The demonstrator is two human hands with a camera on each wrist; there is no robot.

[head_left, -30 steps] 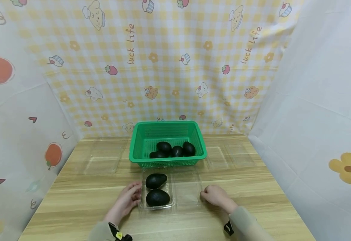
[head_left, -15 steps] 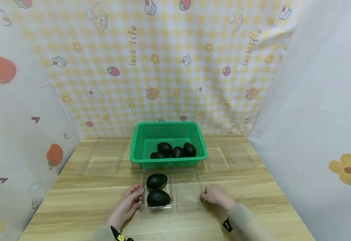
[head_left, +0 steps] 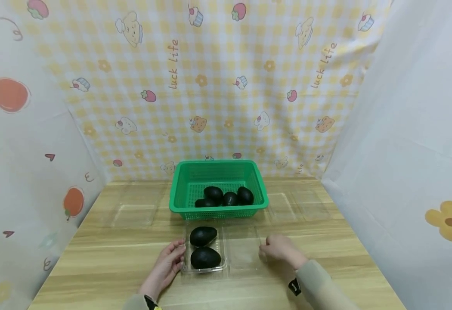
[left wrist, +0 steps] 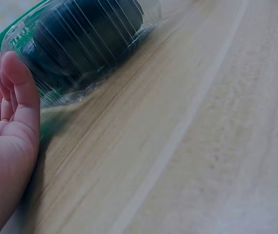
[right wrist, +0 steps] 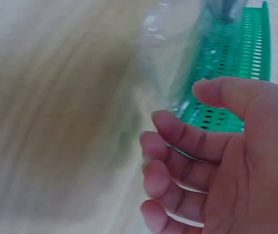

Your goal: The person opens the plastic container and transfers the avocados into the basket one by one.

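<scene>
In the head view, a transparent plastic clamshell box [head_left: 204, 271] stands on the table with its lid [head_left: 241, 254] folded out to the right. Two dark avocados lie in the base, a pear-shaped one [head_left: 203, 236] behind a rounder one [head_left: 205, 258]. My left hand [head_left: 168, 265] is at the box's left side. Up close, thumb and finger [left wrist: 19, 73] meet at the box's rim, pinching it. My right hand [head_left: 282, 249] is at the lid's right edge. In the right wrist view its fingers [right wrist: 178, 141] curve loosely, thumb and forefinger apart, the lid's blurred edge between them.
A green plastic basket [head_left: 219, 210] with several more avocados [head_left: 213, 194] stands right behind the box. Another transparent container [head_left: 133, 215] lies on the wooden table [head_left: 106, 258] at the back left, one more [head_left: 282, 206] at the back right. A patterned cloth [head_left: 226, 99] hangs behind.
The head view has tipped slightly, so everything sits a little lower. My right hand is blurred by motion at the lid's edge. My left hand stays at the box, and the avocados have not moved.
</scene>
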